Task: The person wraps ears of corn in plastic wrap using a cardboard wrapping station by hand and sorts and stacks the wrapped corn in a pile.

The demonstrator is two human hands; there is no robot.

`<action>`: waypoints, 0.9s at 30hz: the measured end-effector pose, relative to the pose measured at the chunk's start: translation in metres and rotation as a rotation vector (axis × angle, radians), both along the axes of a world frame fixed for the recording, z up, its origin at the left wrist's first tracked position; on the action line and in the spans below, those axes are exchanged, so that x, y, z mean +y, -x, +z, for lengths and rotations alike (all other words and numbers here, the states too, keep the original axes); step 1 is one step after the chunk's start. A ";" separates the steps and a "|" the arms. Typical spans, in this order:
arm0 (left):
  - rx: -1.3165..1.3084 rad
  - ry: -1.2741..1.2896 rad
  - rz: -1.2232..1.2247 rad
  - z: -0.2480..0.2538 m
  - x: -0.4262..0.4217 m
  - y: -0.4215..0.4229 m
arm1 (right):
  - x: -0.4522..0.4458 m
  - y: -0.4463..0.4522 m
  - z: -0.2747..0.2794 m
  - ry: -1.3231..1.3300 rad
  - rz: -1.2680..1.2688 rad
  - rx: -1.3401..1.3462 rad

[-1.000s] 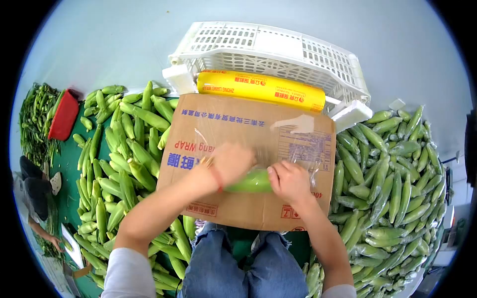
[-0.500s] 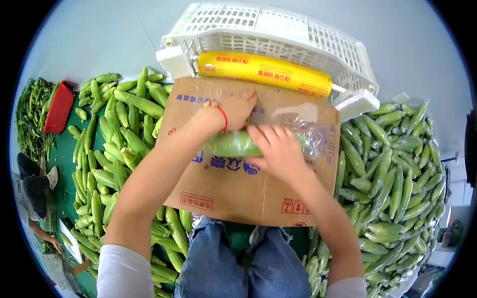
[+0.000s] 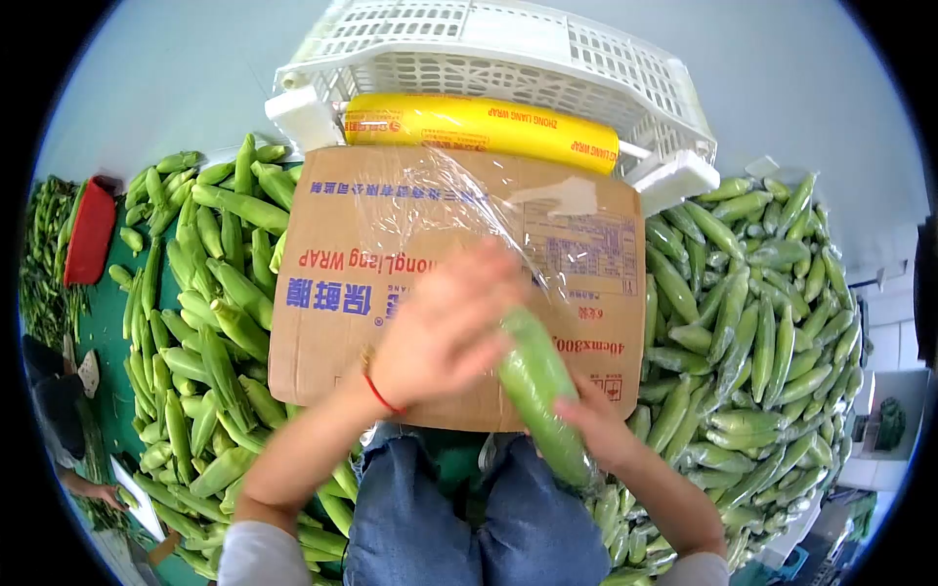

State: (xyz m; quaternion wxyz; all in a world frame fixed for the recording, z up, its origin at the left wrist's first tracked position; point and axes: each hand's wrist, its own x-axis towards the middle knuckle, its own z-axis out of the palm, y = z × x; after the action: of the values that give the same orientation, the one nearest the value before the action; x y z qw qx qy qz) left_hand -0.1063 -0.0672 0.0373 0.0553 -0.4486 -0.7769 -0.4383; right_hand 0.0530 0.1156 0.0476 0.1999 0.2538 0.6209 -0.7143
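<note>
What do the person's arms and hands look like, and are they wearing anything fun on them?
The left hand and right hand have no gloves. A thin red cord circles the left wrist; no band shows on the right one. The forearms are bare, and pale, whitish sleeves show near the elbows. Fingers are too blurry to check for rings.

A heap of loose greens [image 3: 45, 249] lies beside the red bin [image 3: 91, 232]; a white crate [image 3: 515, 31] stands well to its right.
</note>
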 end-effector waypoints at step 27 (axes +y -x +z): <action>-0.698 0.052 -0.271 -0.005 -0.059 -0.080 | 0.041 0.040 0.013 0.447 -0.710 0.861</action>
State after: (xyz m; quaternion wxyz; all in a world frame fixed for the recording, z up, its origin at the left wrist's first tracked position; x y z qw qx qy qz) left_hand -0.0261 -0.1265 0.0319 -0.2826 -0.3722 -0.6934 -0.5484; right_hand 0.0127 0.1561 0.0609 -0.2718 0.0855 0.3581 -0.8891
